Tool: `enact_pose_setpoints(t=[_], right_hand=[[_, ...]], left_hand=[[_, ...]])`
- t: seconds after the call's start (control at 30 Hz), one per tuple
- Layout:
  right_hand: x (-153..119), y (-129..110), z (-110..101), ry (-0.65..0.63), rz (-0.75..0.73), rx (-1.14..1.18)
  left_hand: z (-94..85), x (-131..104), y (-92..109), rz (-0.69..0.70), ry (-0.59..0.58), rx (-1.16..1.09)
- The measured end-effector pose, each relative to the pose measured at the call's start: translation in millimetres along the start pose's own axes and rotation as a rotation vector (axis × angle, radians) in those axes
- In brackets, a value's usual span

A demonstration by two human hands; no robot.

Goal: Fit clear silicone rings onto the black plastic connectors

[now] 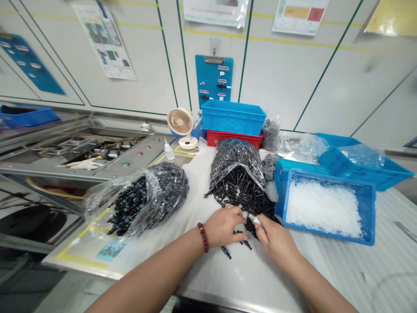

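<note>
Forearms (153, 269) enter from frame bottom: right fingers (269, 227) pinch a white tool (254, 218), apparently for control; beside black parts (247, 193), I cannot tell my left fingers' (235, 214) grip.

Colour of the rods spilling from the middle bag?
Mostly black rods; seen in the head view.

White piece (255, 219) partly hidden, yellow sheet (395, 18) cut off

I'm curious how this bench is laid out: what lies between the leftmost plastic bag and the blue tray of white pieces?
In the head view, another plastic bag, with black parts heaped at its mouth, lies between them.
</note>
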State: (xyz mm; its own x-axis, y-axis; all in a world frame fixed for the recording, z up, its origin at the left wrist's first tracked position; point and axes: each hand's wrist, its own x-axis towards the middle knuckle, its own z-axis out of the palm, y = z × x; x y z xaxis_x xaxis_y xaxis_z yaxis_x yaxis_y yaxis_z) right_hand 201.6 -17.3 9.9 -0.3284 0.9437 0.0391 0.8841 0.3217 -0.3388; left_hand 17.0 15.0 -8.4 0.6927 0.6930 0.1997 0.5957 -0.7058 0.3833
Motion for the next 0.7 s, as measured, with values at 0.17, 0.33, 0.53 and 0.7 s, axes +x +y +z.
enact_pose_setpoints(t=[0.17,0.33,0.53,0.7], right_hand=[[0,2,1,0.019,-0.015,-0.005],[2,2,2,0.005,-0.002,-0.026],[2,3,1,-0.043,0.019,-0.03],[1,6,0,-0.005,0.024,0.001]], left_hand=[[2.2,-3,-1,0.07,-0.015,-0.086],[3.2,-6,0,0.092,-0.044,-0.126],[-1.8,-5,1,0.078,-0.012,-0.159],[-10.7,-7,-2,-0.018,0.214,-0.218]])
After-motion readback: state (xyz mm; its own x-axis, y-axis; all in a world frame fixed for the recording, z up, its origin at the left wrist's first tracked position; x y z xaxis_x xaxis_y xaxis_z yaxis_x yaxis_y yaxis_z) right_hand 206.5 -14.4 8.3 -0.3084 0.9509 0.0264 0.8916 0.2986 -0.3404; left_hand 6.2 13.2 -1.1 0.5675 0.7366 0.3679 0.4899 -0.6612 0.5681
